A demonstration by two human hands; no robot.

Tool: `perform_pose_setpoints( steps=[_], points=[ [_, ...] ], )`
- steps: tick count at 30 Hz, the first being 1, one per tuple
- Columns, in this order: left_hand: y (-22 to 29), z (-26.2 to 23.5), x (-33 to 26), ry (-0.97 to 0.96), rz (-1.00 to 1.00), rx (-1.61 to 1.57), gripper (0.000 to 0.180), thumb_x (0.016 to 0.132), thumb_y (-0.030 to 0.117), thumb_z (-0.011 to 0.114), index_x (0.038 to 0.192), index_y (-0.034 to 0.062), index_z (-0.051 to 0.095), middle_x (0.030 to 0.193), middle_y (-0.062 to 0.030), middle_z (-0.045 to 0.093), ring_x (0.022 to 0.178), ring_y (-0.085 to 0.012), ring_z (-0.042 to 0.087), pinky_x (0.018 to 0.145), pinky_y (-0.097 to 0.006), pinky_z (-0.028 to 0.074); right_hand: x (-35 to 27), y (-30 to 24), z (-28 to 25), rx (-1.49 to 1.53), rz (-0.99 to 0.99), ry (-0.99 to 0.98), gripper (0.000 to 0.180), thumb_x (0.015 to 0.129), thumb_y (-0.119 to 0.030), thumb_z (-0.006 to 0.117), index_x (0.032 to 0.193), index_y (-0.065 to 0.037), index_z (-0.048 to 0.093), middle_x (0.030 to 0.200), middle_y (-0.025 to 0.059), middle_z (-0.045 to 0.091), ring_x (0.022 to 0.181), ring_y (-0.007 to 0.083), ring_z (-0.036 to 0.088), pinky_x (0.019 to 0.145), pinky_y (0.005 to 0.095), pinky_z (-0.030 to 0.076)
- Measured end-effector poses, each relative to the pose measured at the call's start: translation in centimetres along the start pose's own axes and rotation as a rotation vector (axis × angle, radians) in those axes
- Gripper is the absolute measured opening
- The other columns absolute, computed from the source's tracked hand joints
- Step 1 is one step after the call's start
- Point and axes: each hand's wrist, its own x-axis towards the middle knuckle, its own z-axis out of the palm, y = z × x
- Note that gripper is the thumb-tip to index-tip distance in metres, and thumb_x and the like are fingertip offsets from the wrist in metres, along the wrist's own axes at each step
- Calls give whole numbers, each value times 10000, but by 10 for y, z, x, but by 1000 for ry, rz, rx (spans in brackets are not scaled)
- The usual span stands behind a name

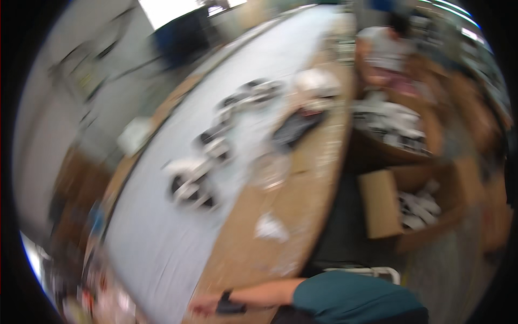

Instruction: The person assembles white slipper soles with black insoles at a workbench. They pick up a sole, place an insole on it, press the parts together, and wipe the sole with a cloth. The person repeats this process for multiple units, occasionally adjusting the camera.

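Observation:
My right hand [203,306] is at the lower edge, over the near brown border of the long table, with its fingers smeared by motion. A black band [231,303] circles the wrist and a teal sleeve [356,297] covers the upper arm. Whether anything is in that hand cannot be made out. My left hand is out of view. Farther along the pale table surface [162,243] lies a curved row of blurred black-and-white pieces [194,189]. A small white scrap [271,228] rests on the brown border, beyond my right hand.
On the table lie a dark grey item [297,128] and a white bundle [317,82]. Right of it, an open cardboard box [382,202] and a larger one hold white pieces [391,121]. Another person [386,51] sits at the far right. A white stool frame [372,271] stands near my arm.

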Motion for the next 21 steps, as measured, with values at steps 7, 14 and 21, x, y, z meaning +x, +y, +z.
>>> perform_pose_setpoints(
  steps=[7,14,21],
  points=[
    [119,101,22,-124,271,-384,265,813,242,569,918,1,596,869,-127,615,760,-236,570,791,-325,414,-59,-63,-33,-528,-70,209,96,803,-202,526,787,-111,556,666,2,543,504,106,476,449,246,389],
    [133,119,21,-270,318,-514,244,813,226,569,900,-1,592,842,-121,608,743,-224,565,764,-313,418,-83,-82,-23,-643,-140,338,105,803,-198,525,808,-98,558,670,17,548,519,119,494,455,253,405],
    [128,121,20,-305,304,-550,223,813,210,569,881,-2,587,815,-116,601,725,-212,561,736,-300,422,-86,-85,-23,-710,-159,395,118,803,-195,523,828,-85,560,673,31,553,534,132,512,461,260,421]
  ],
)
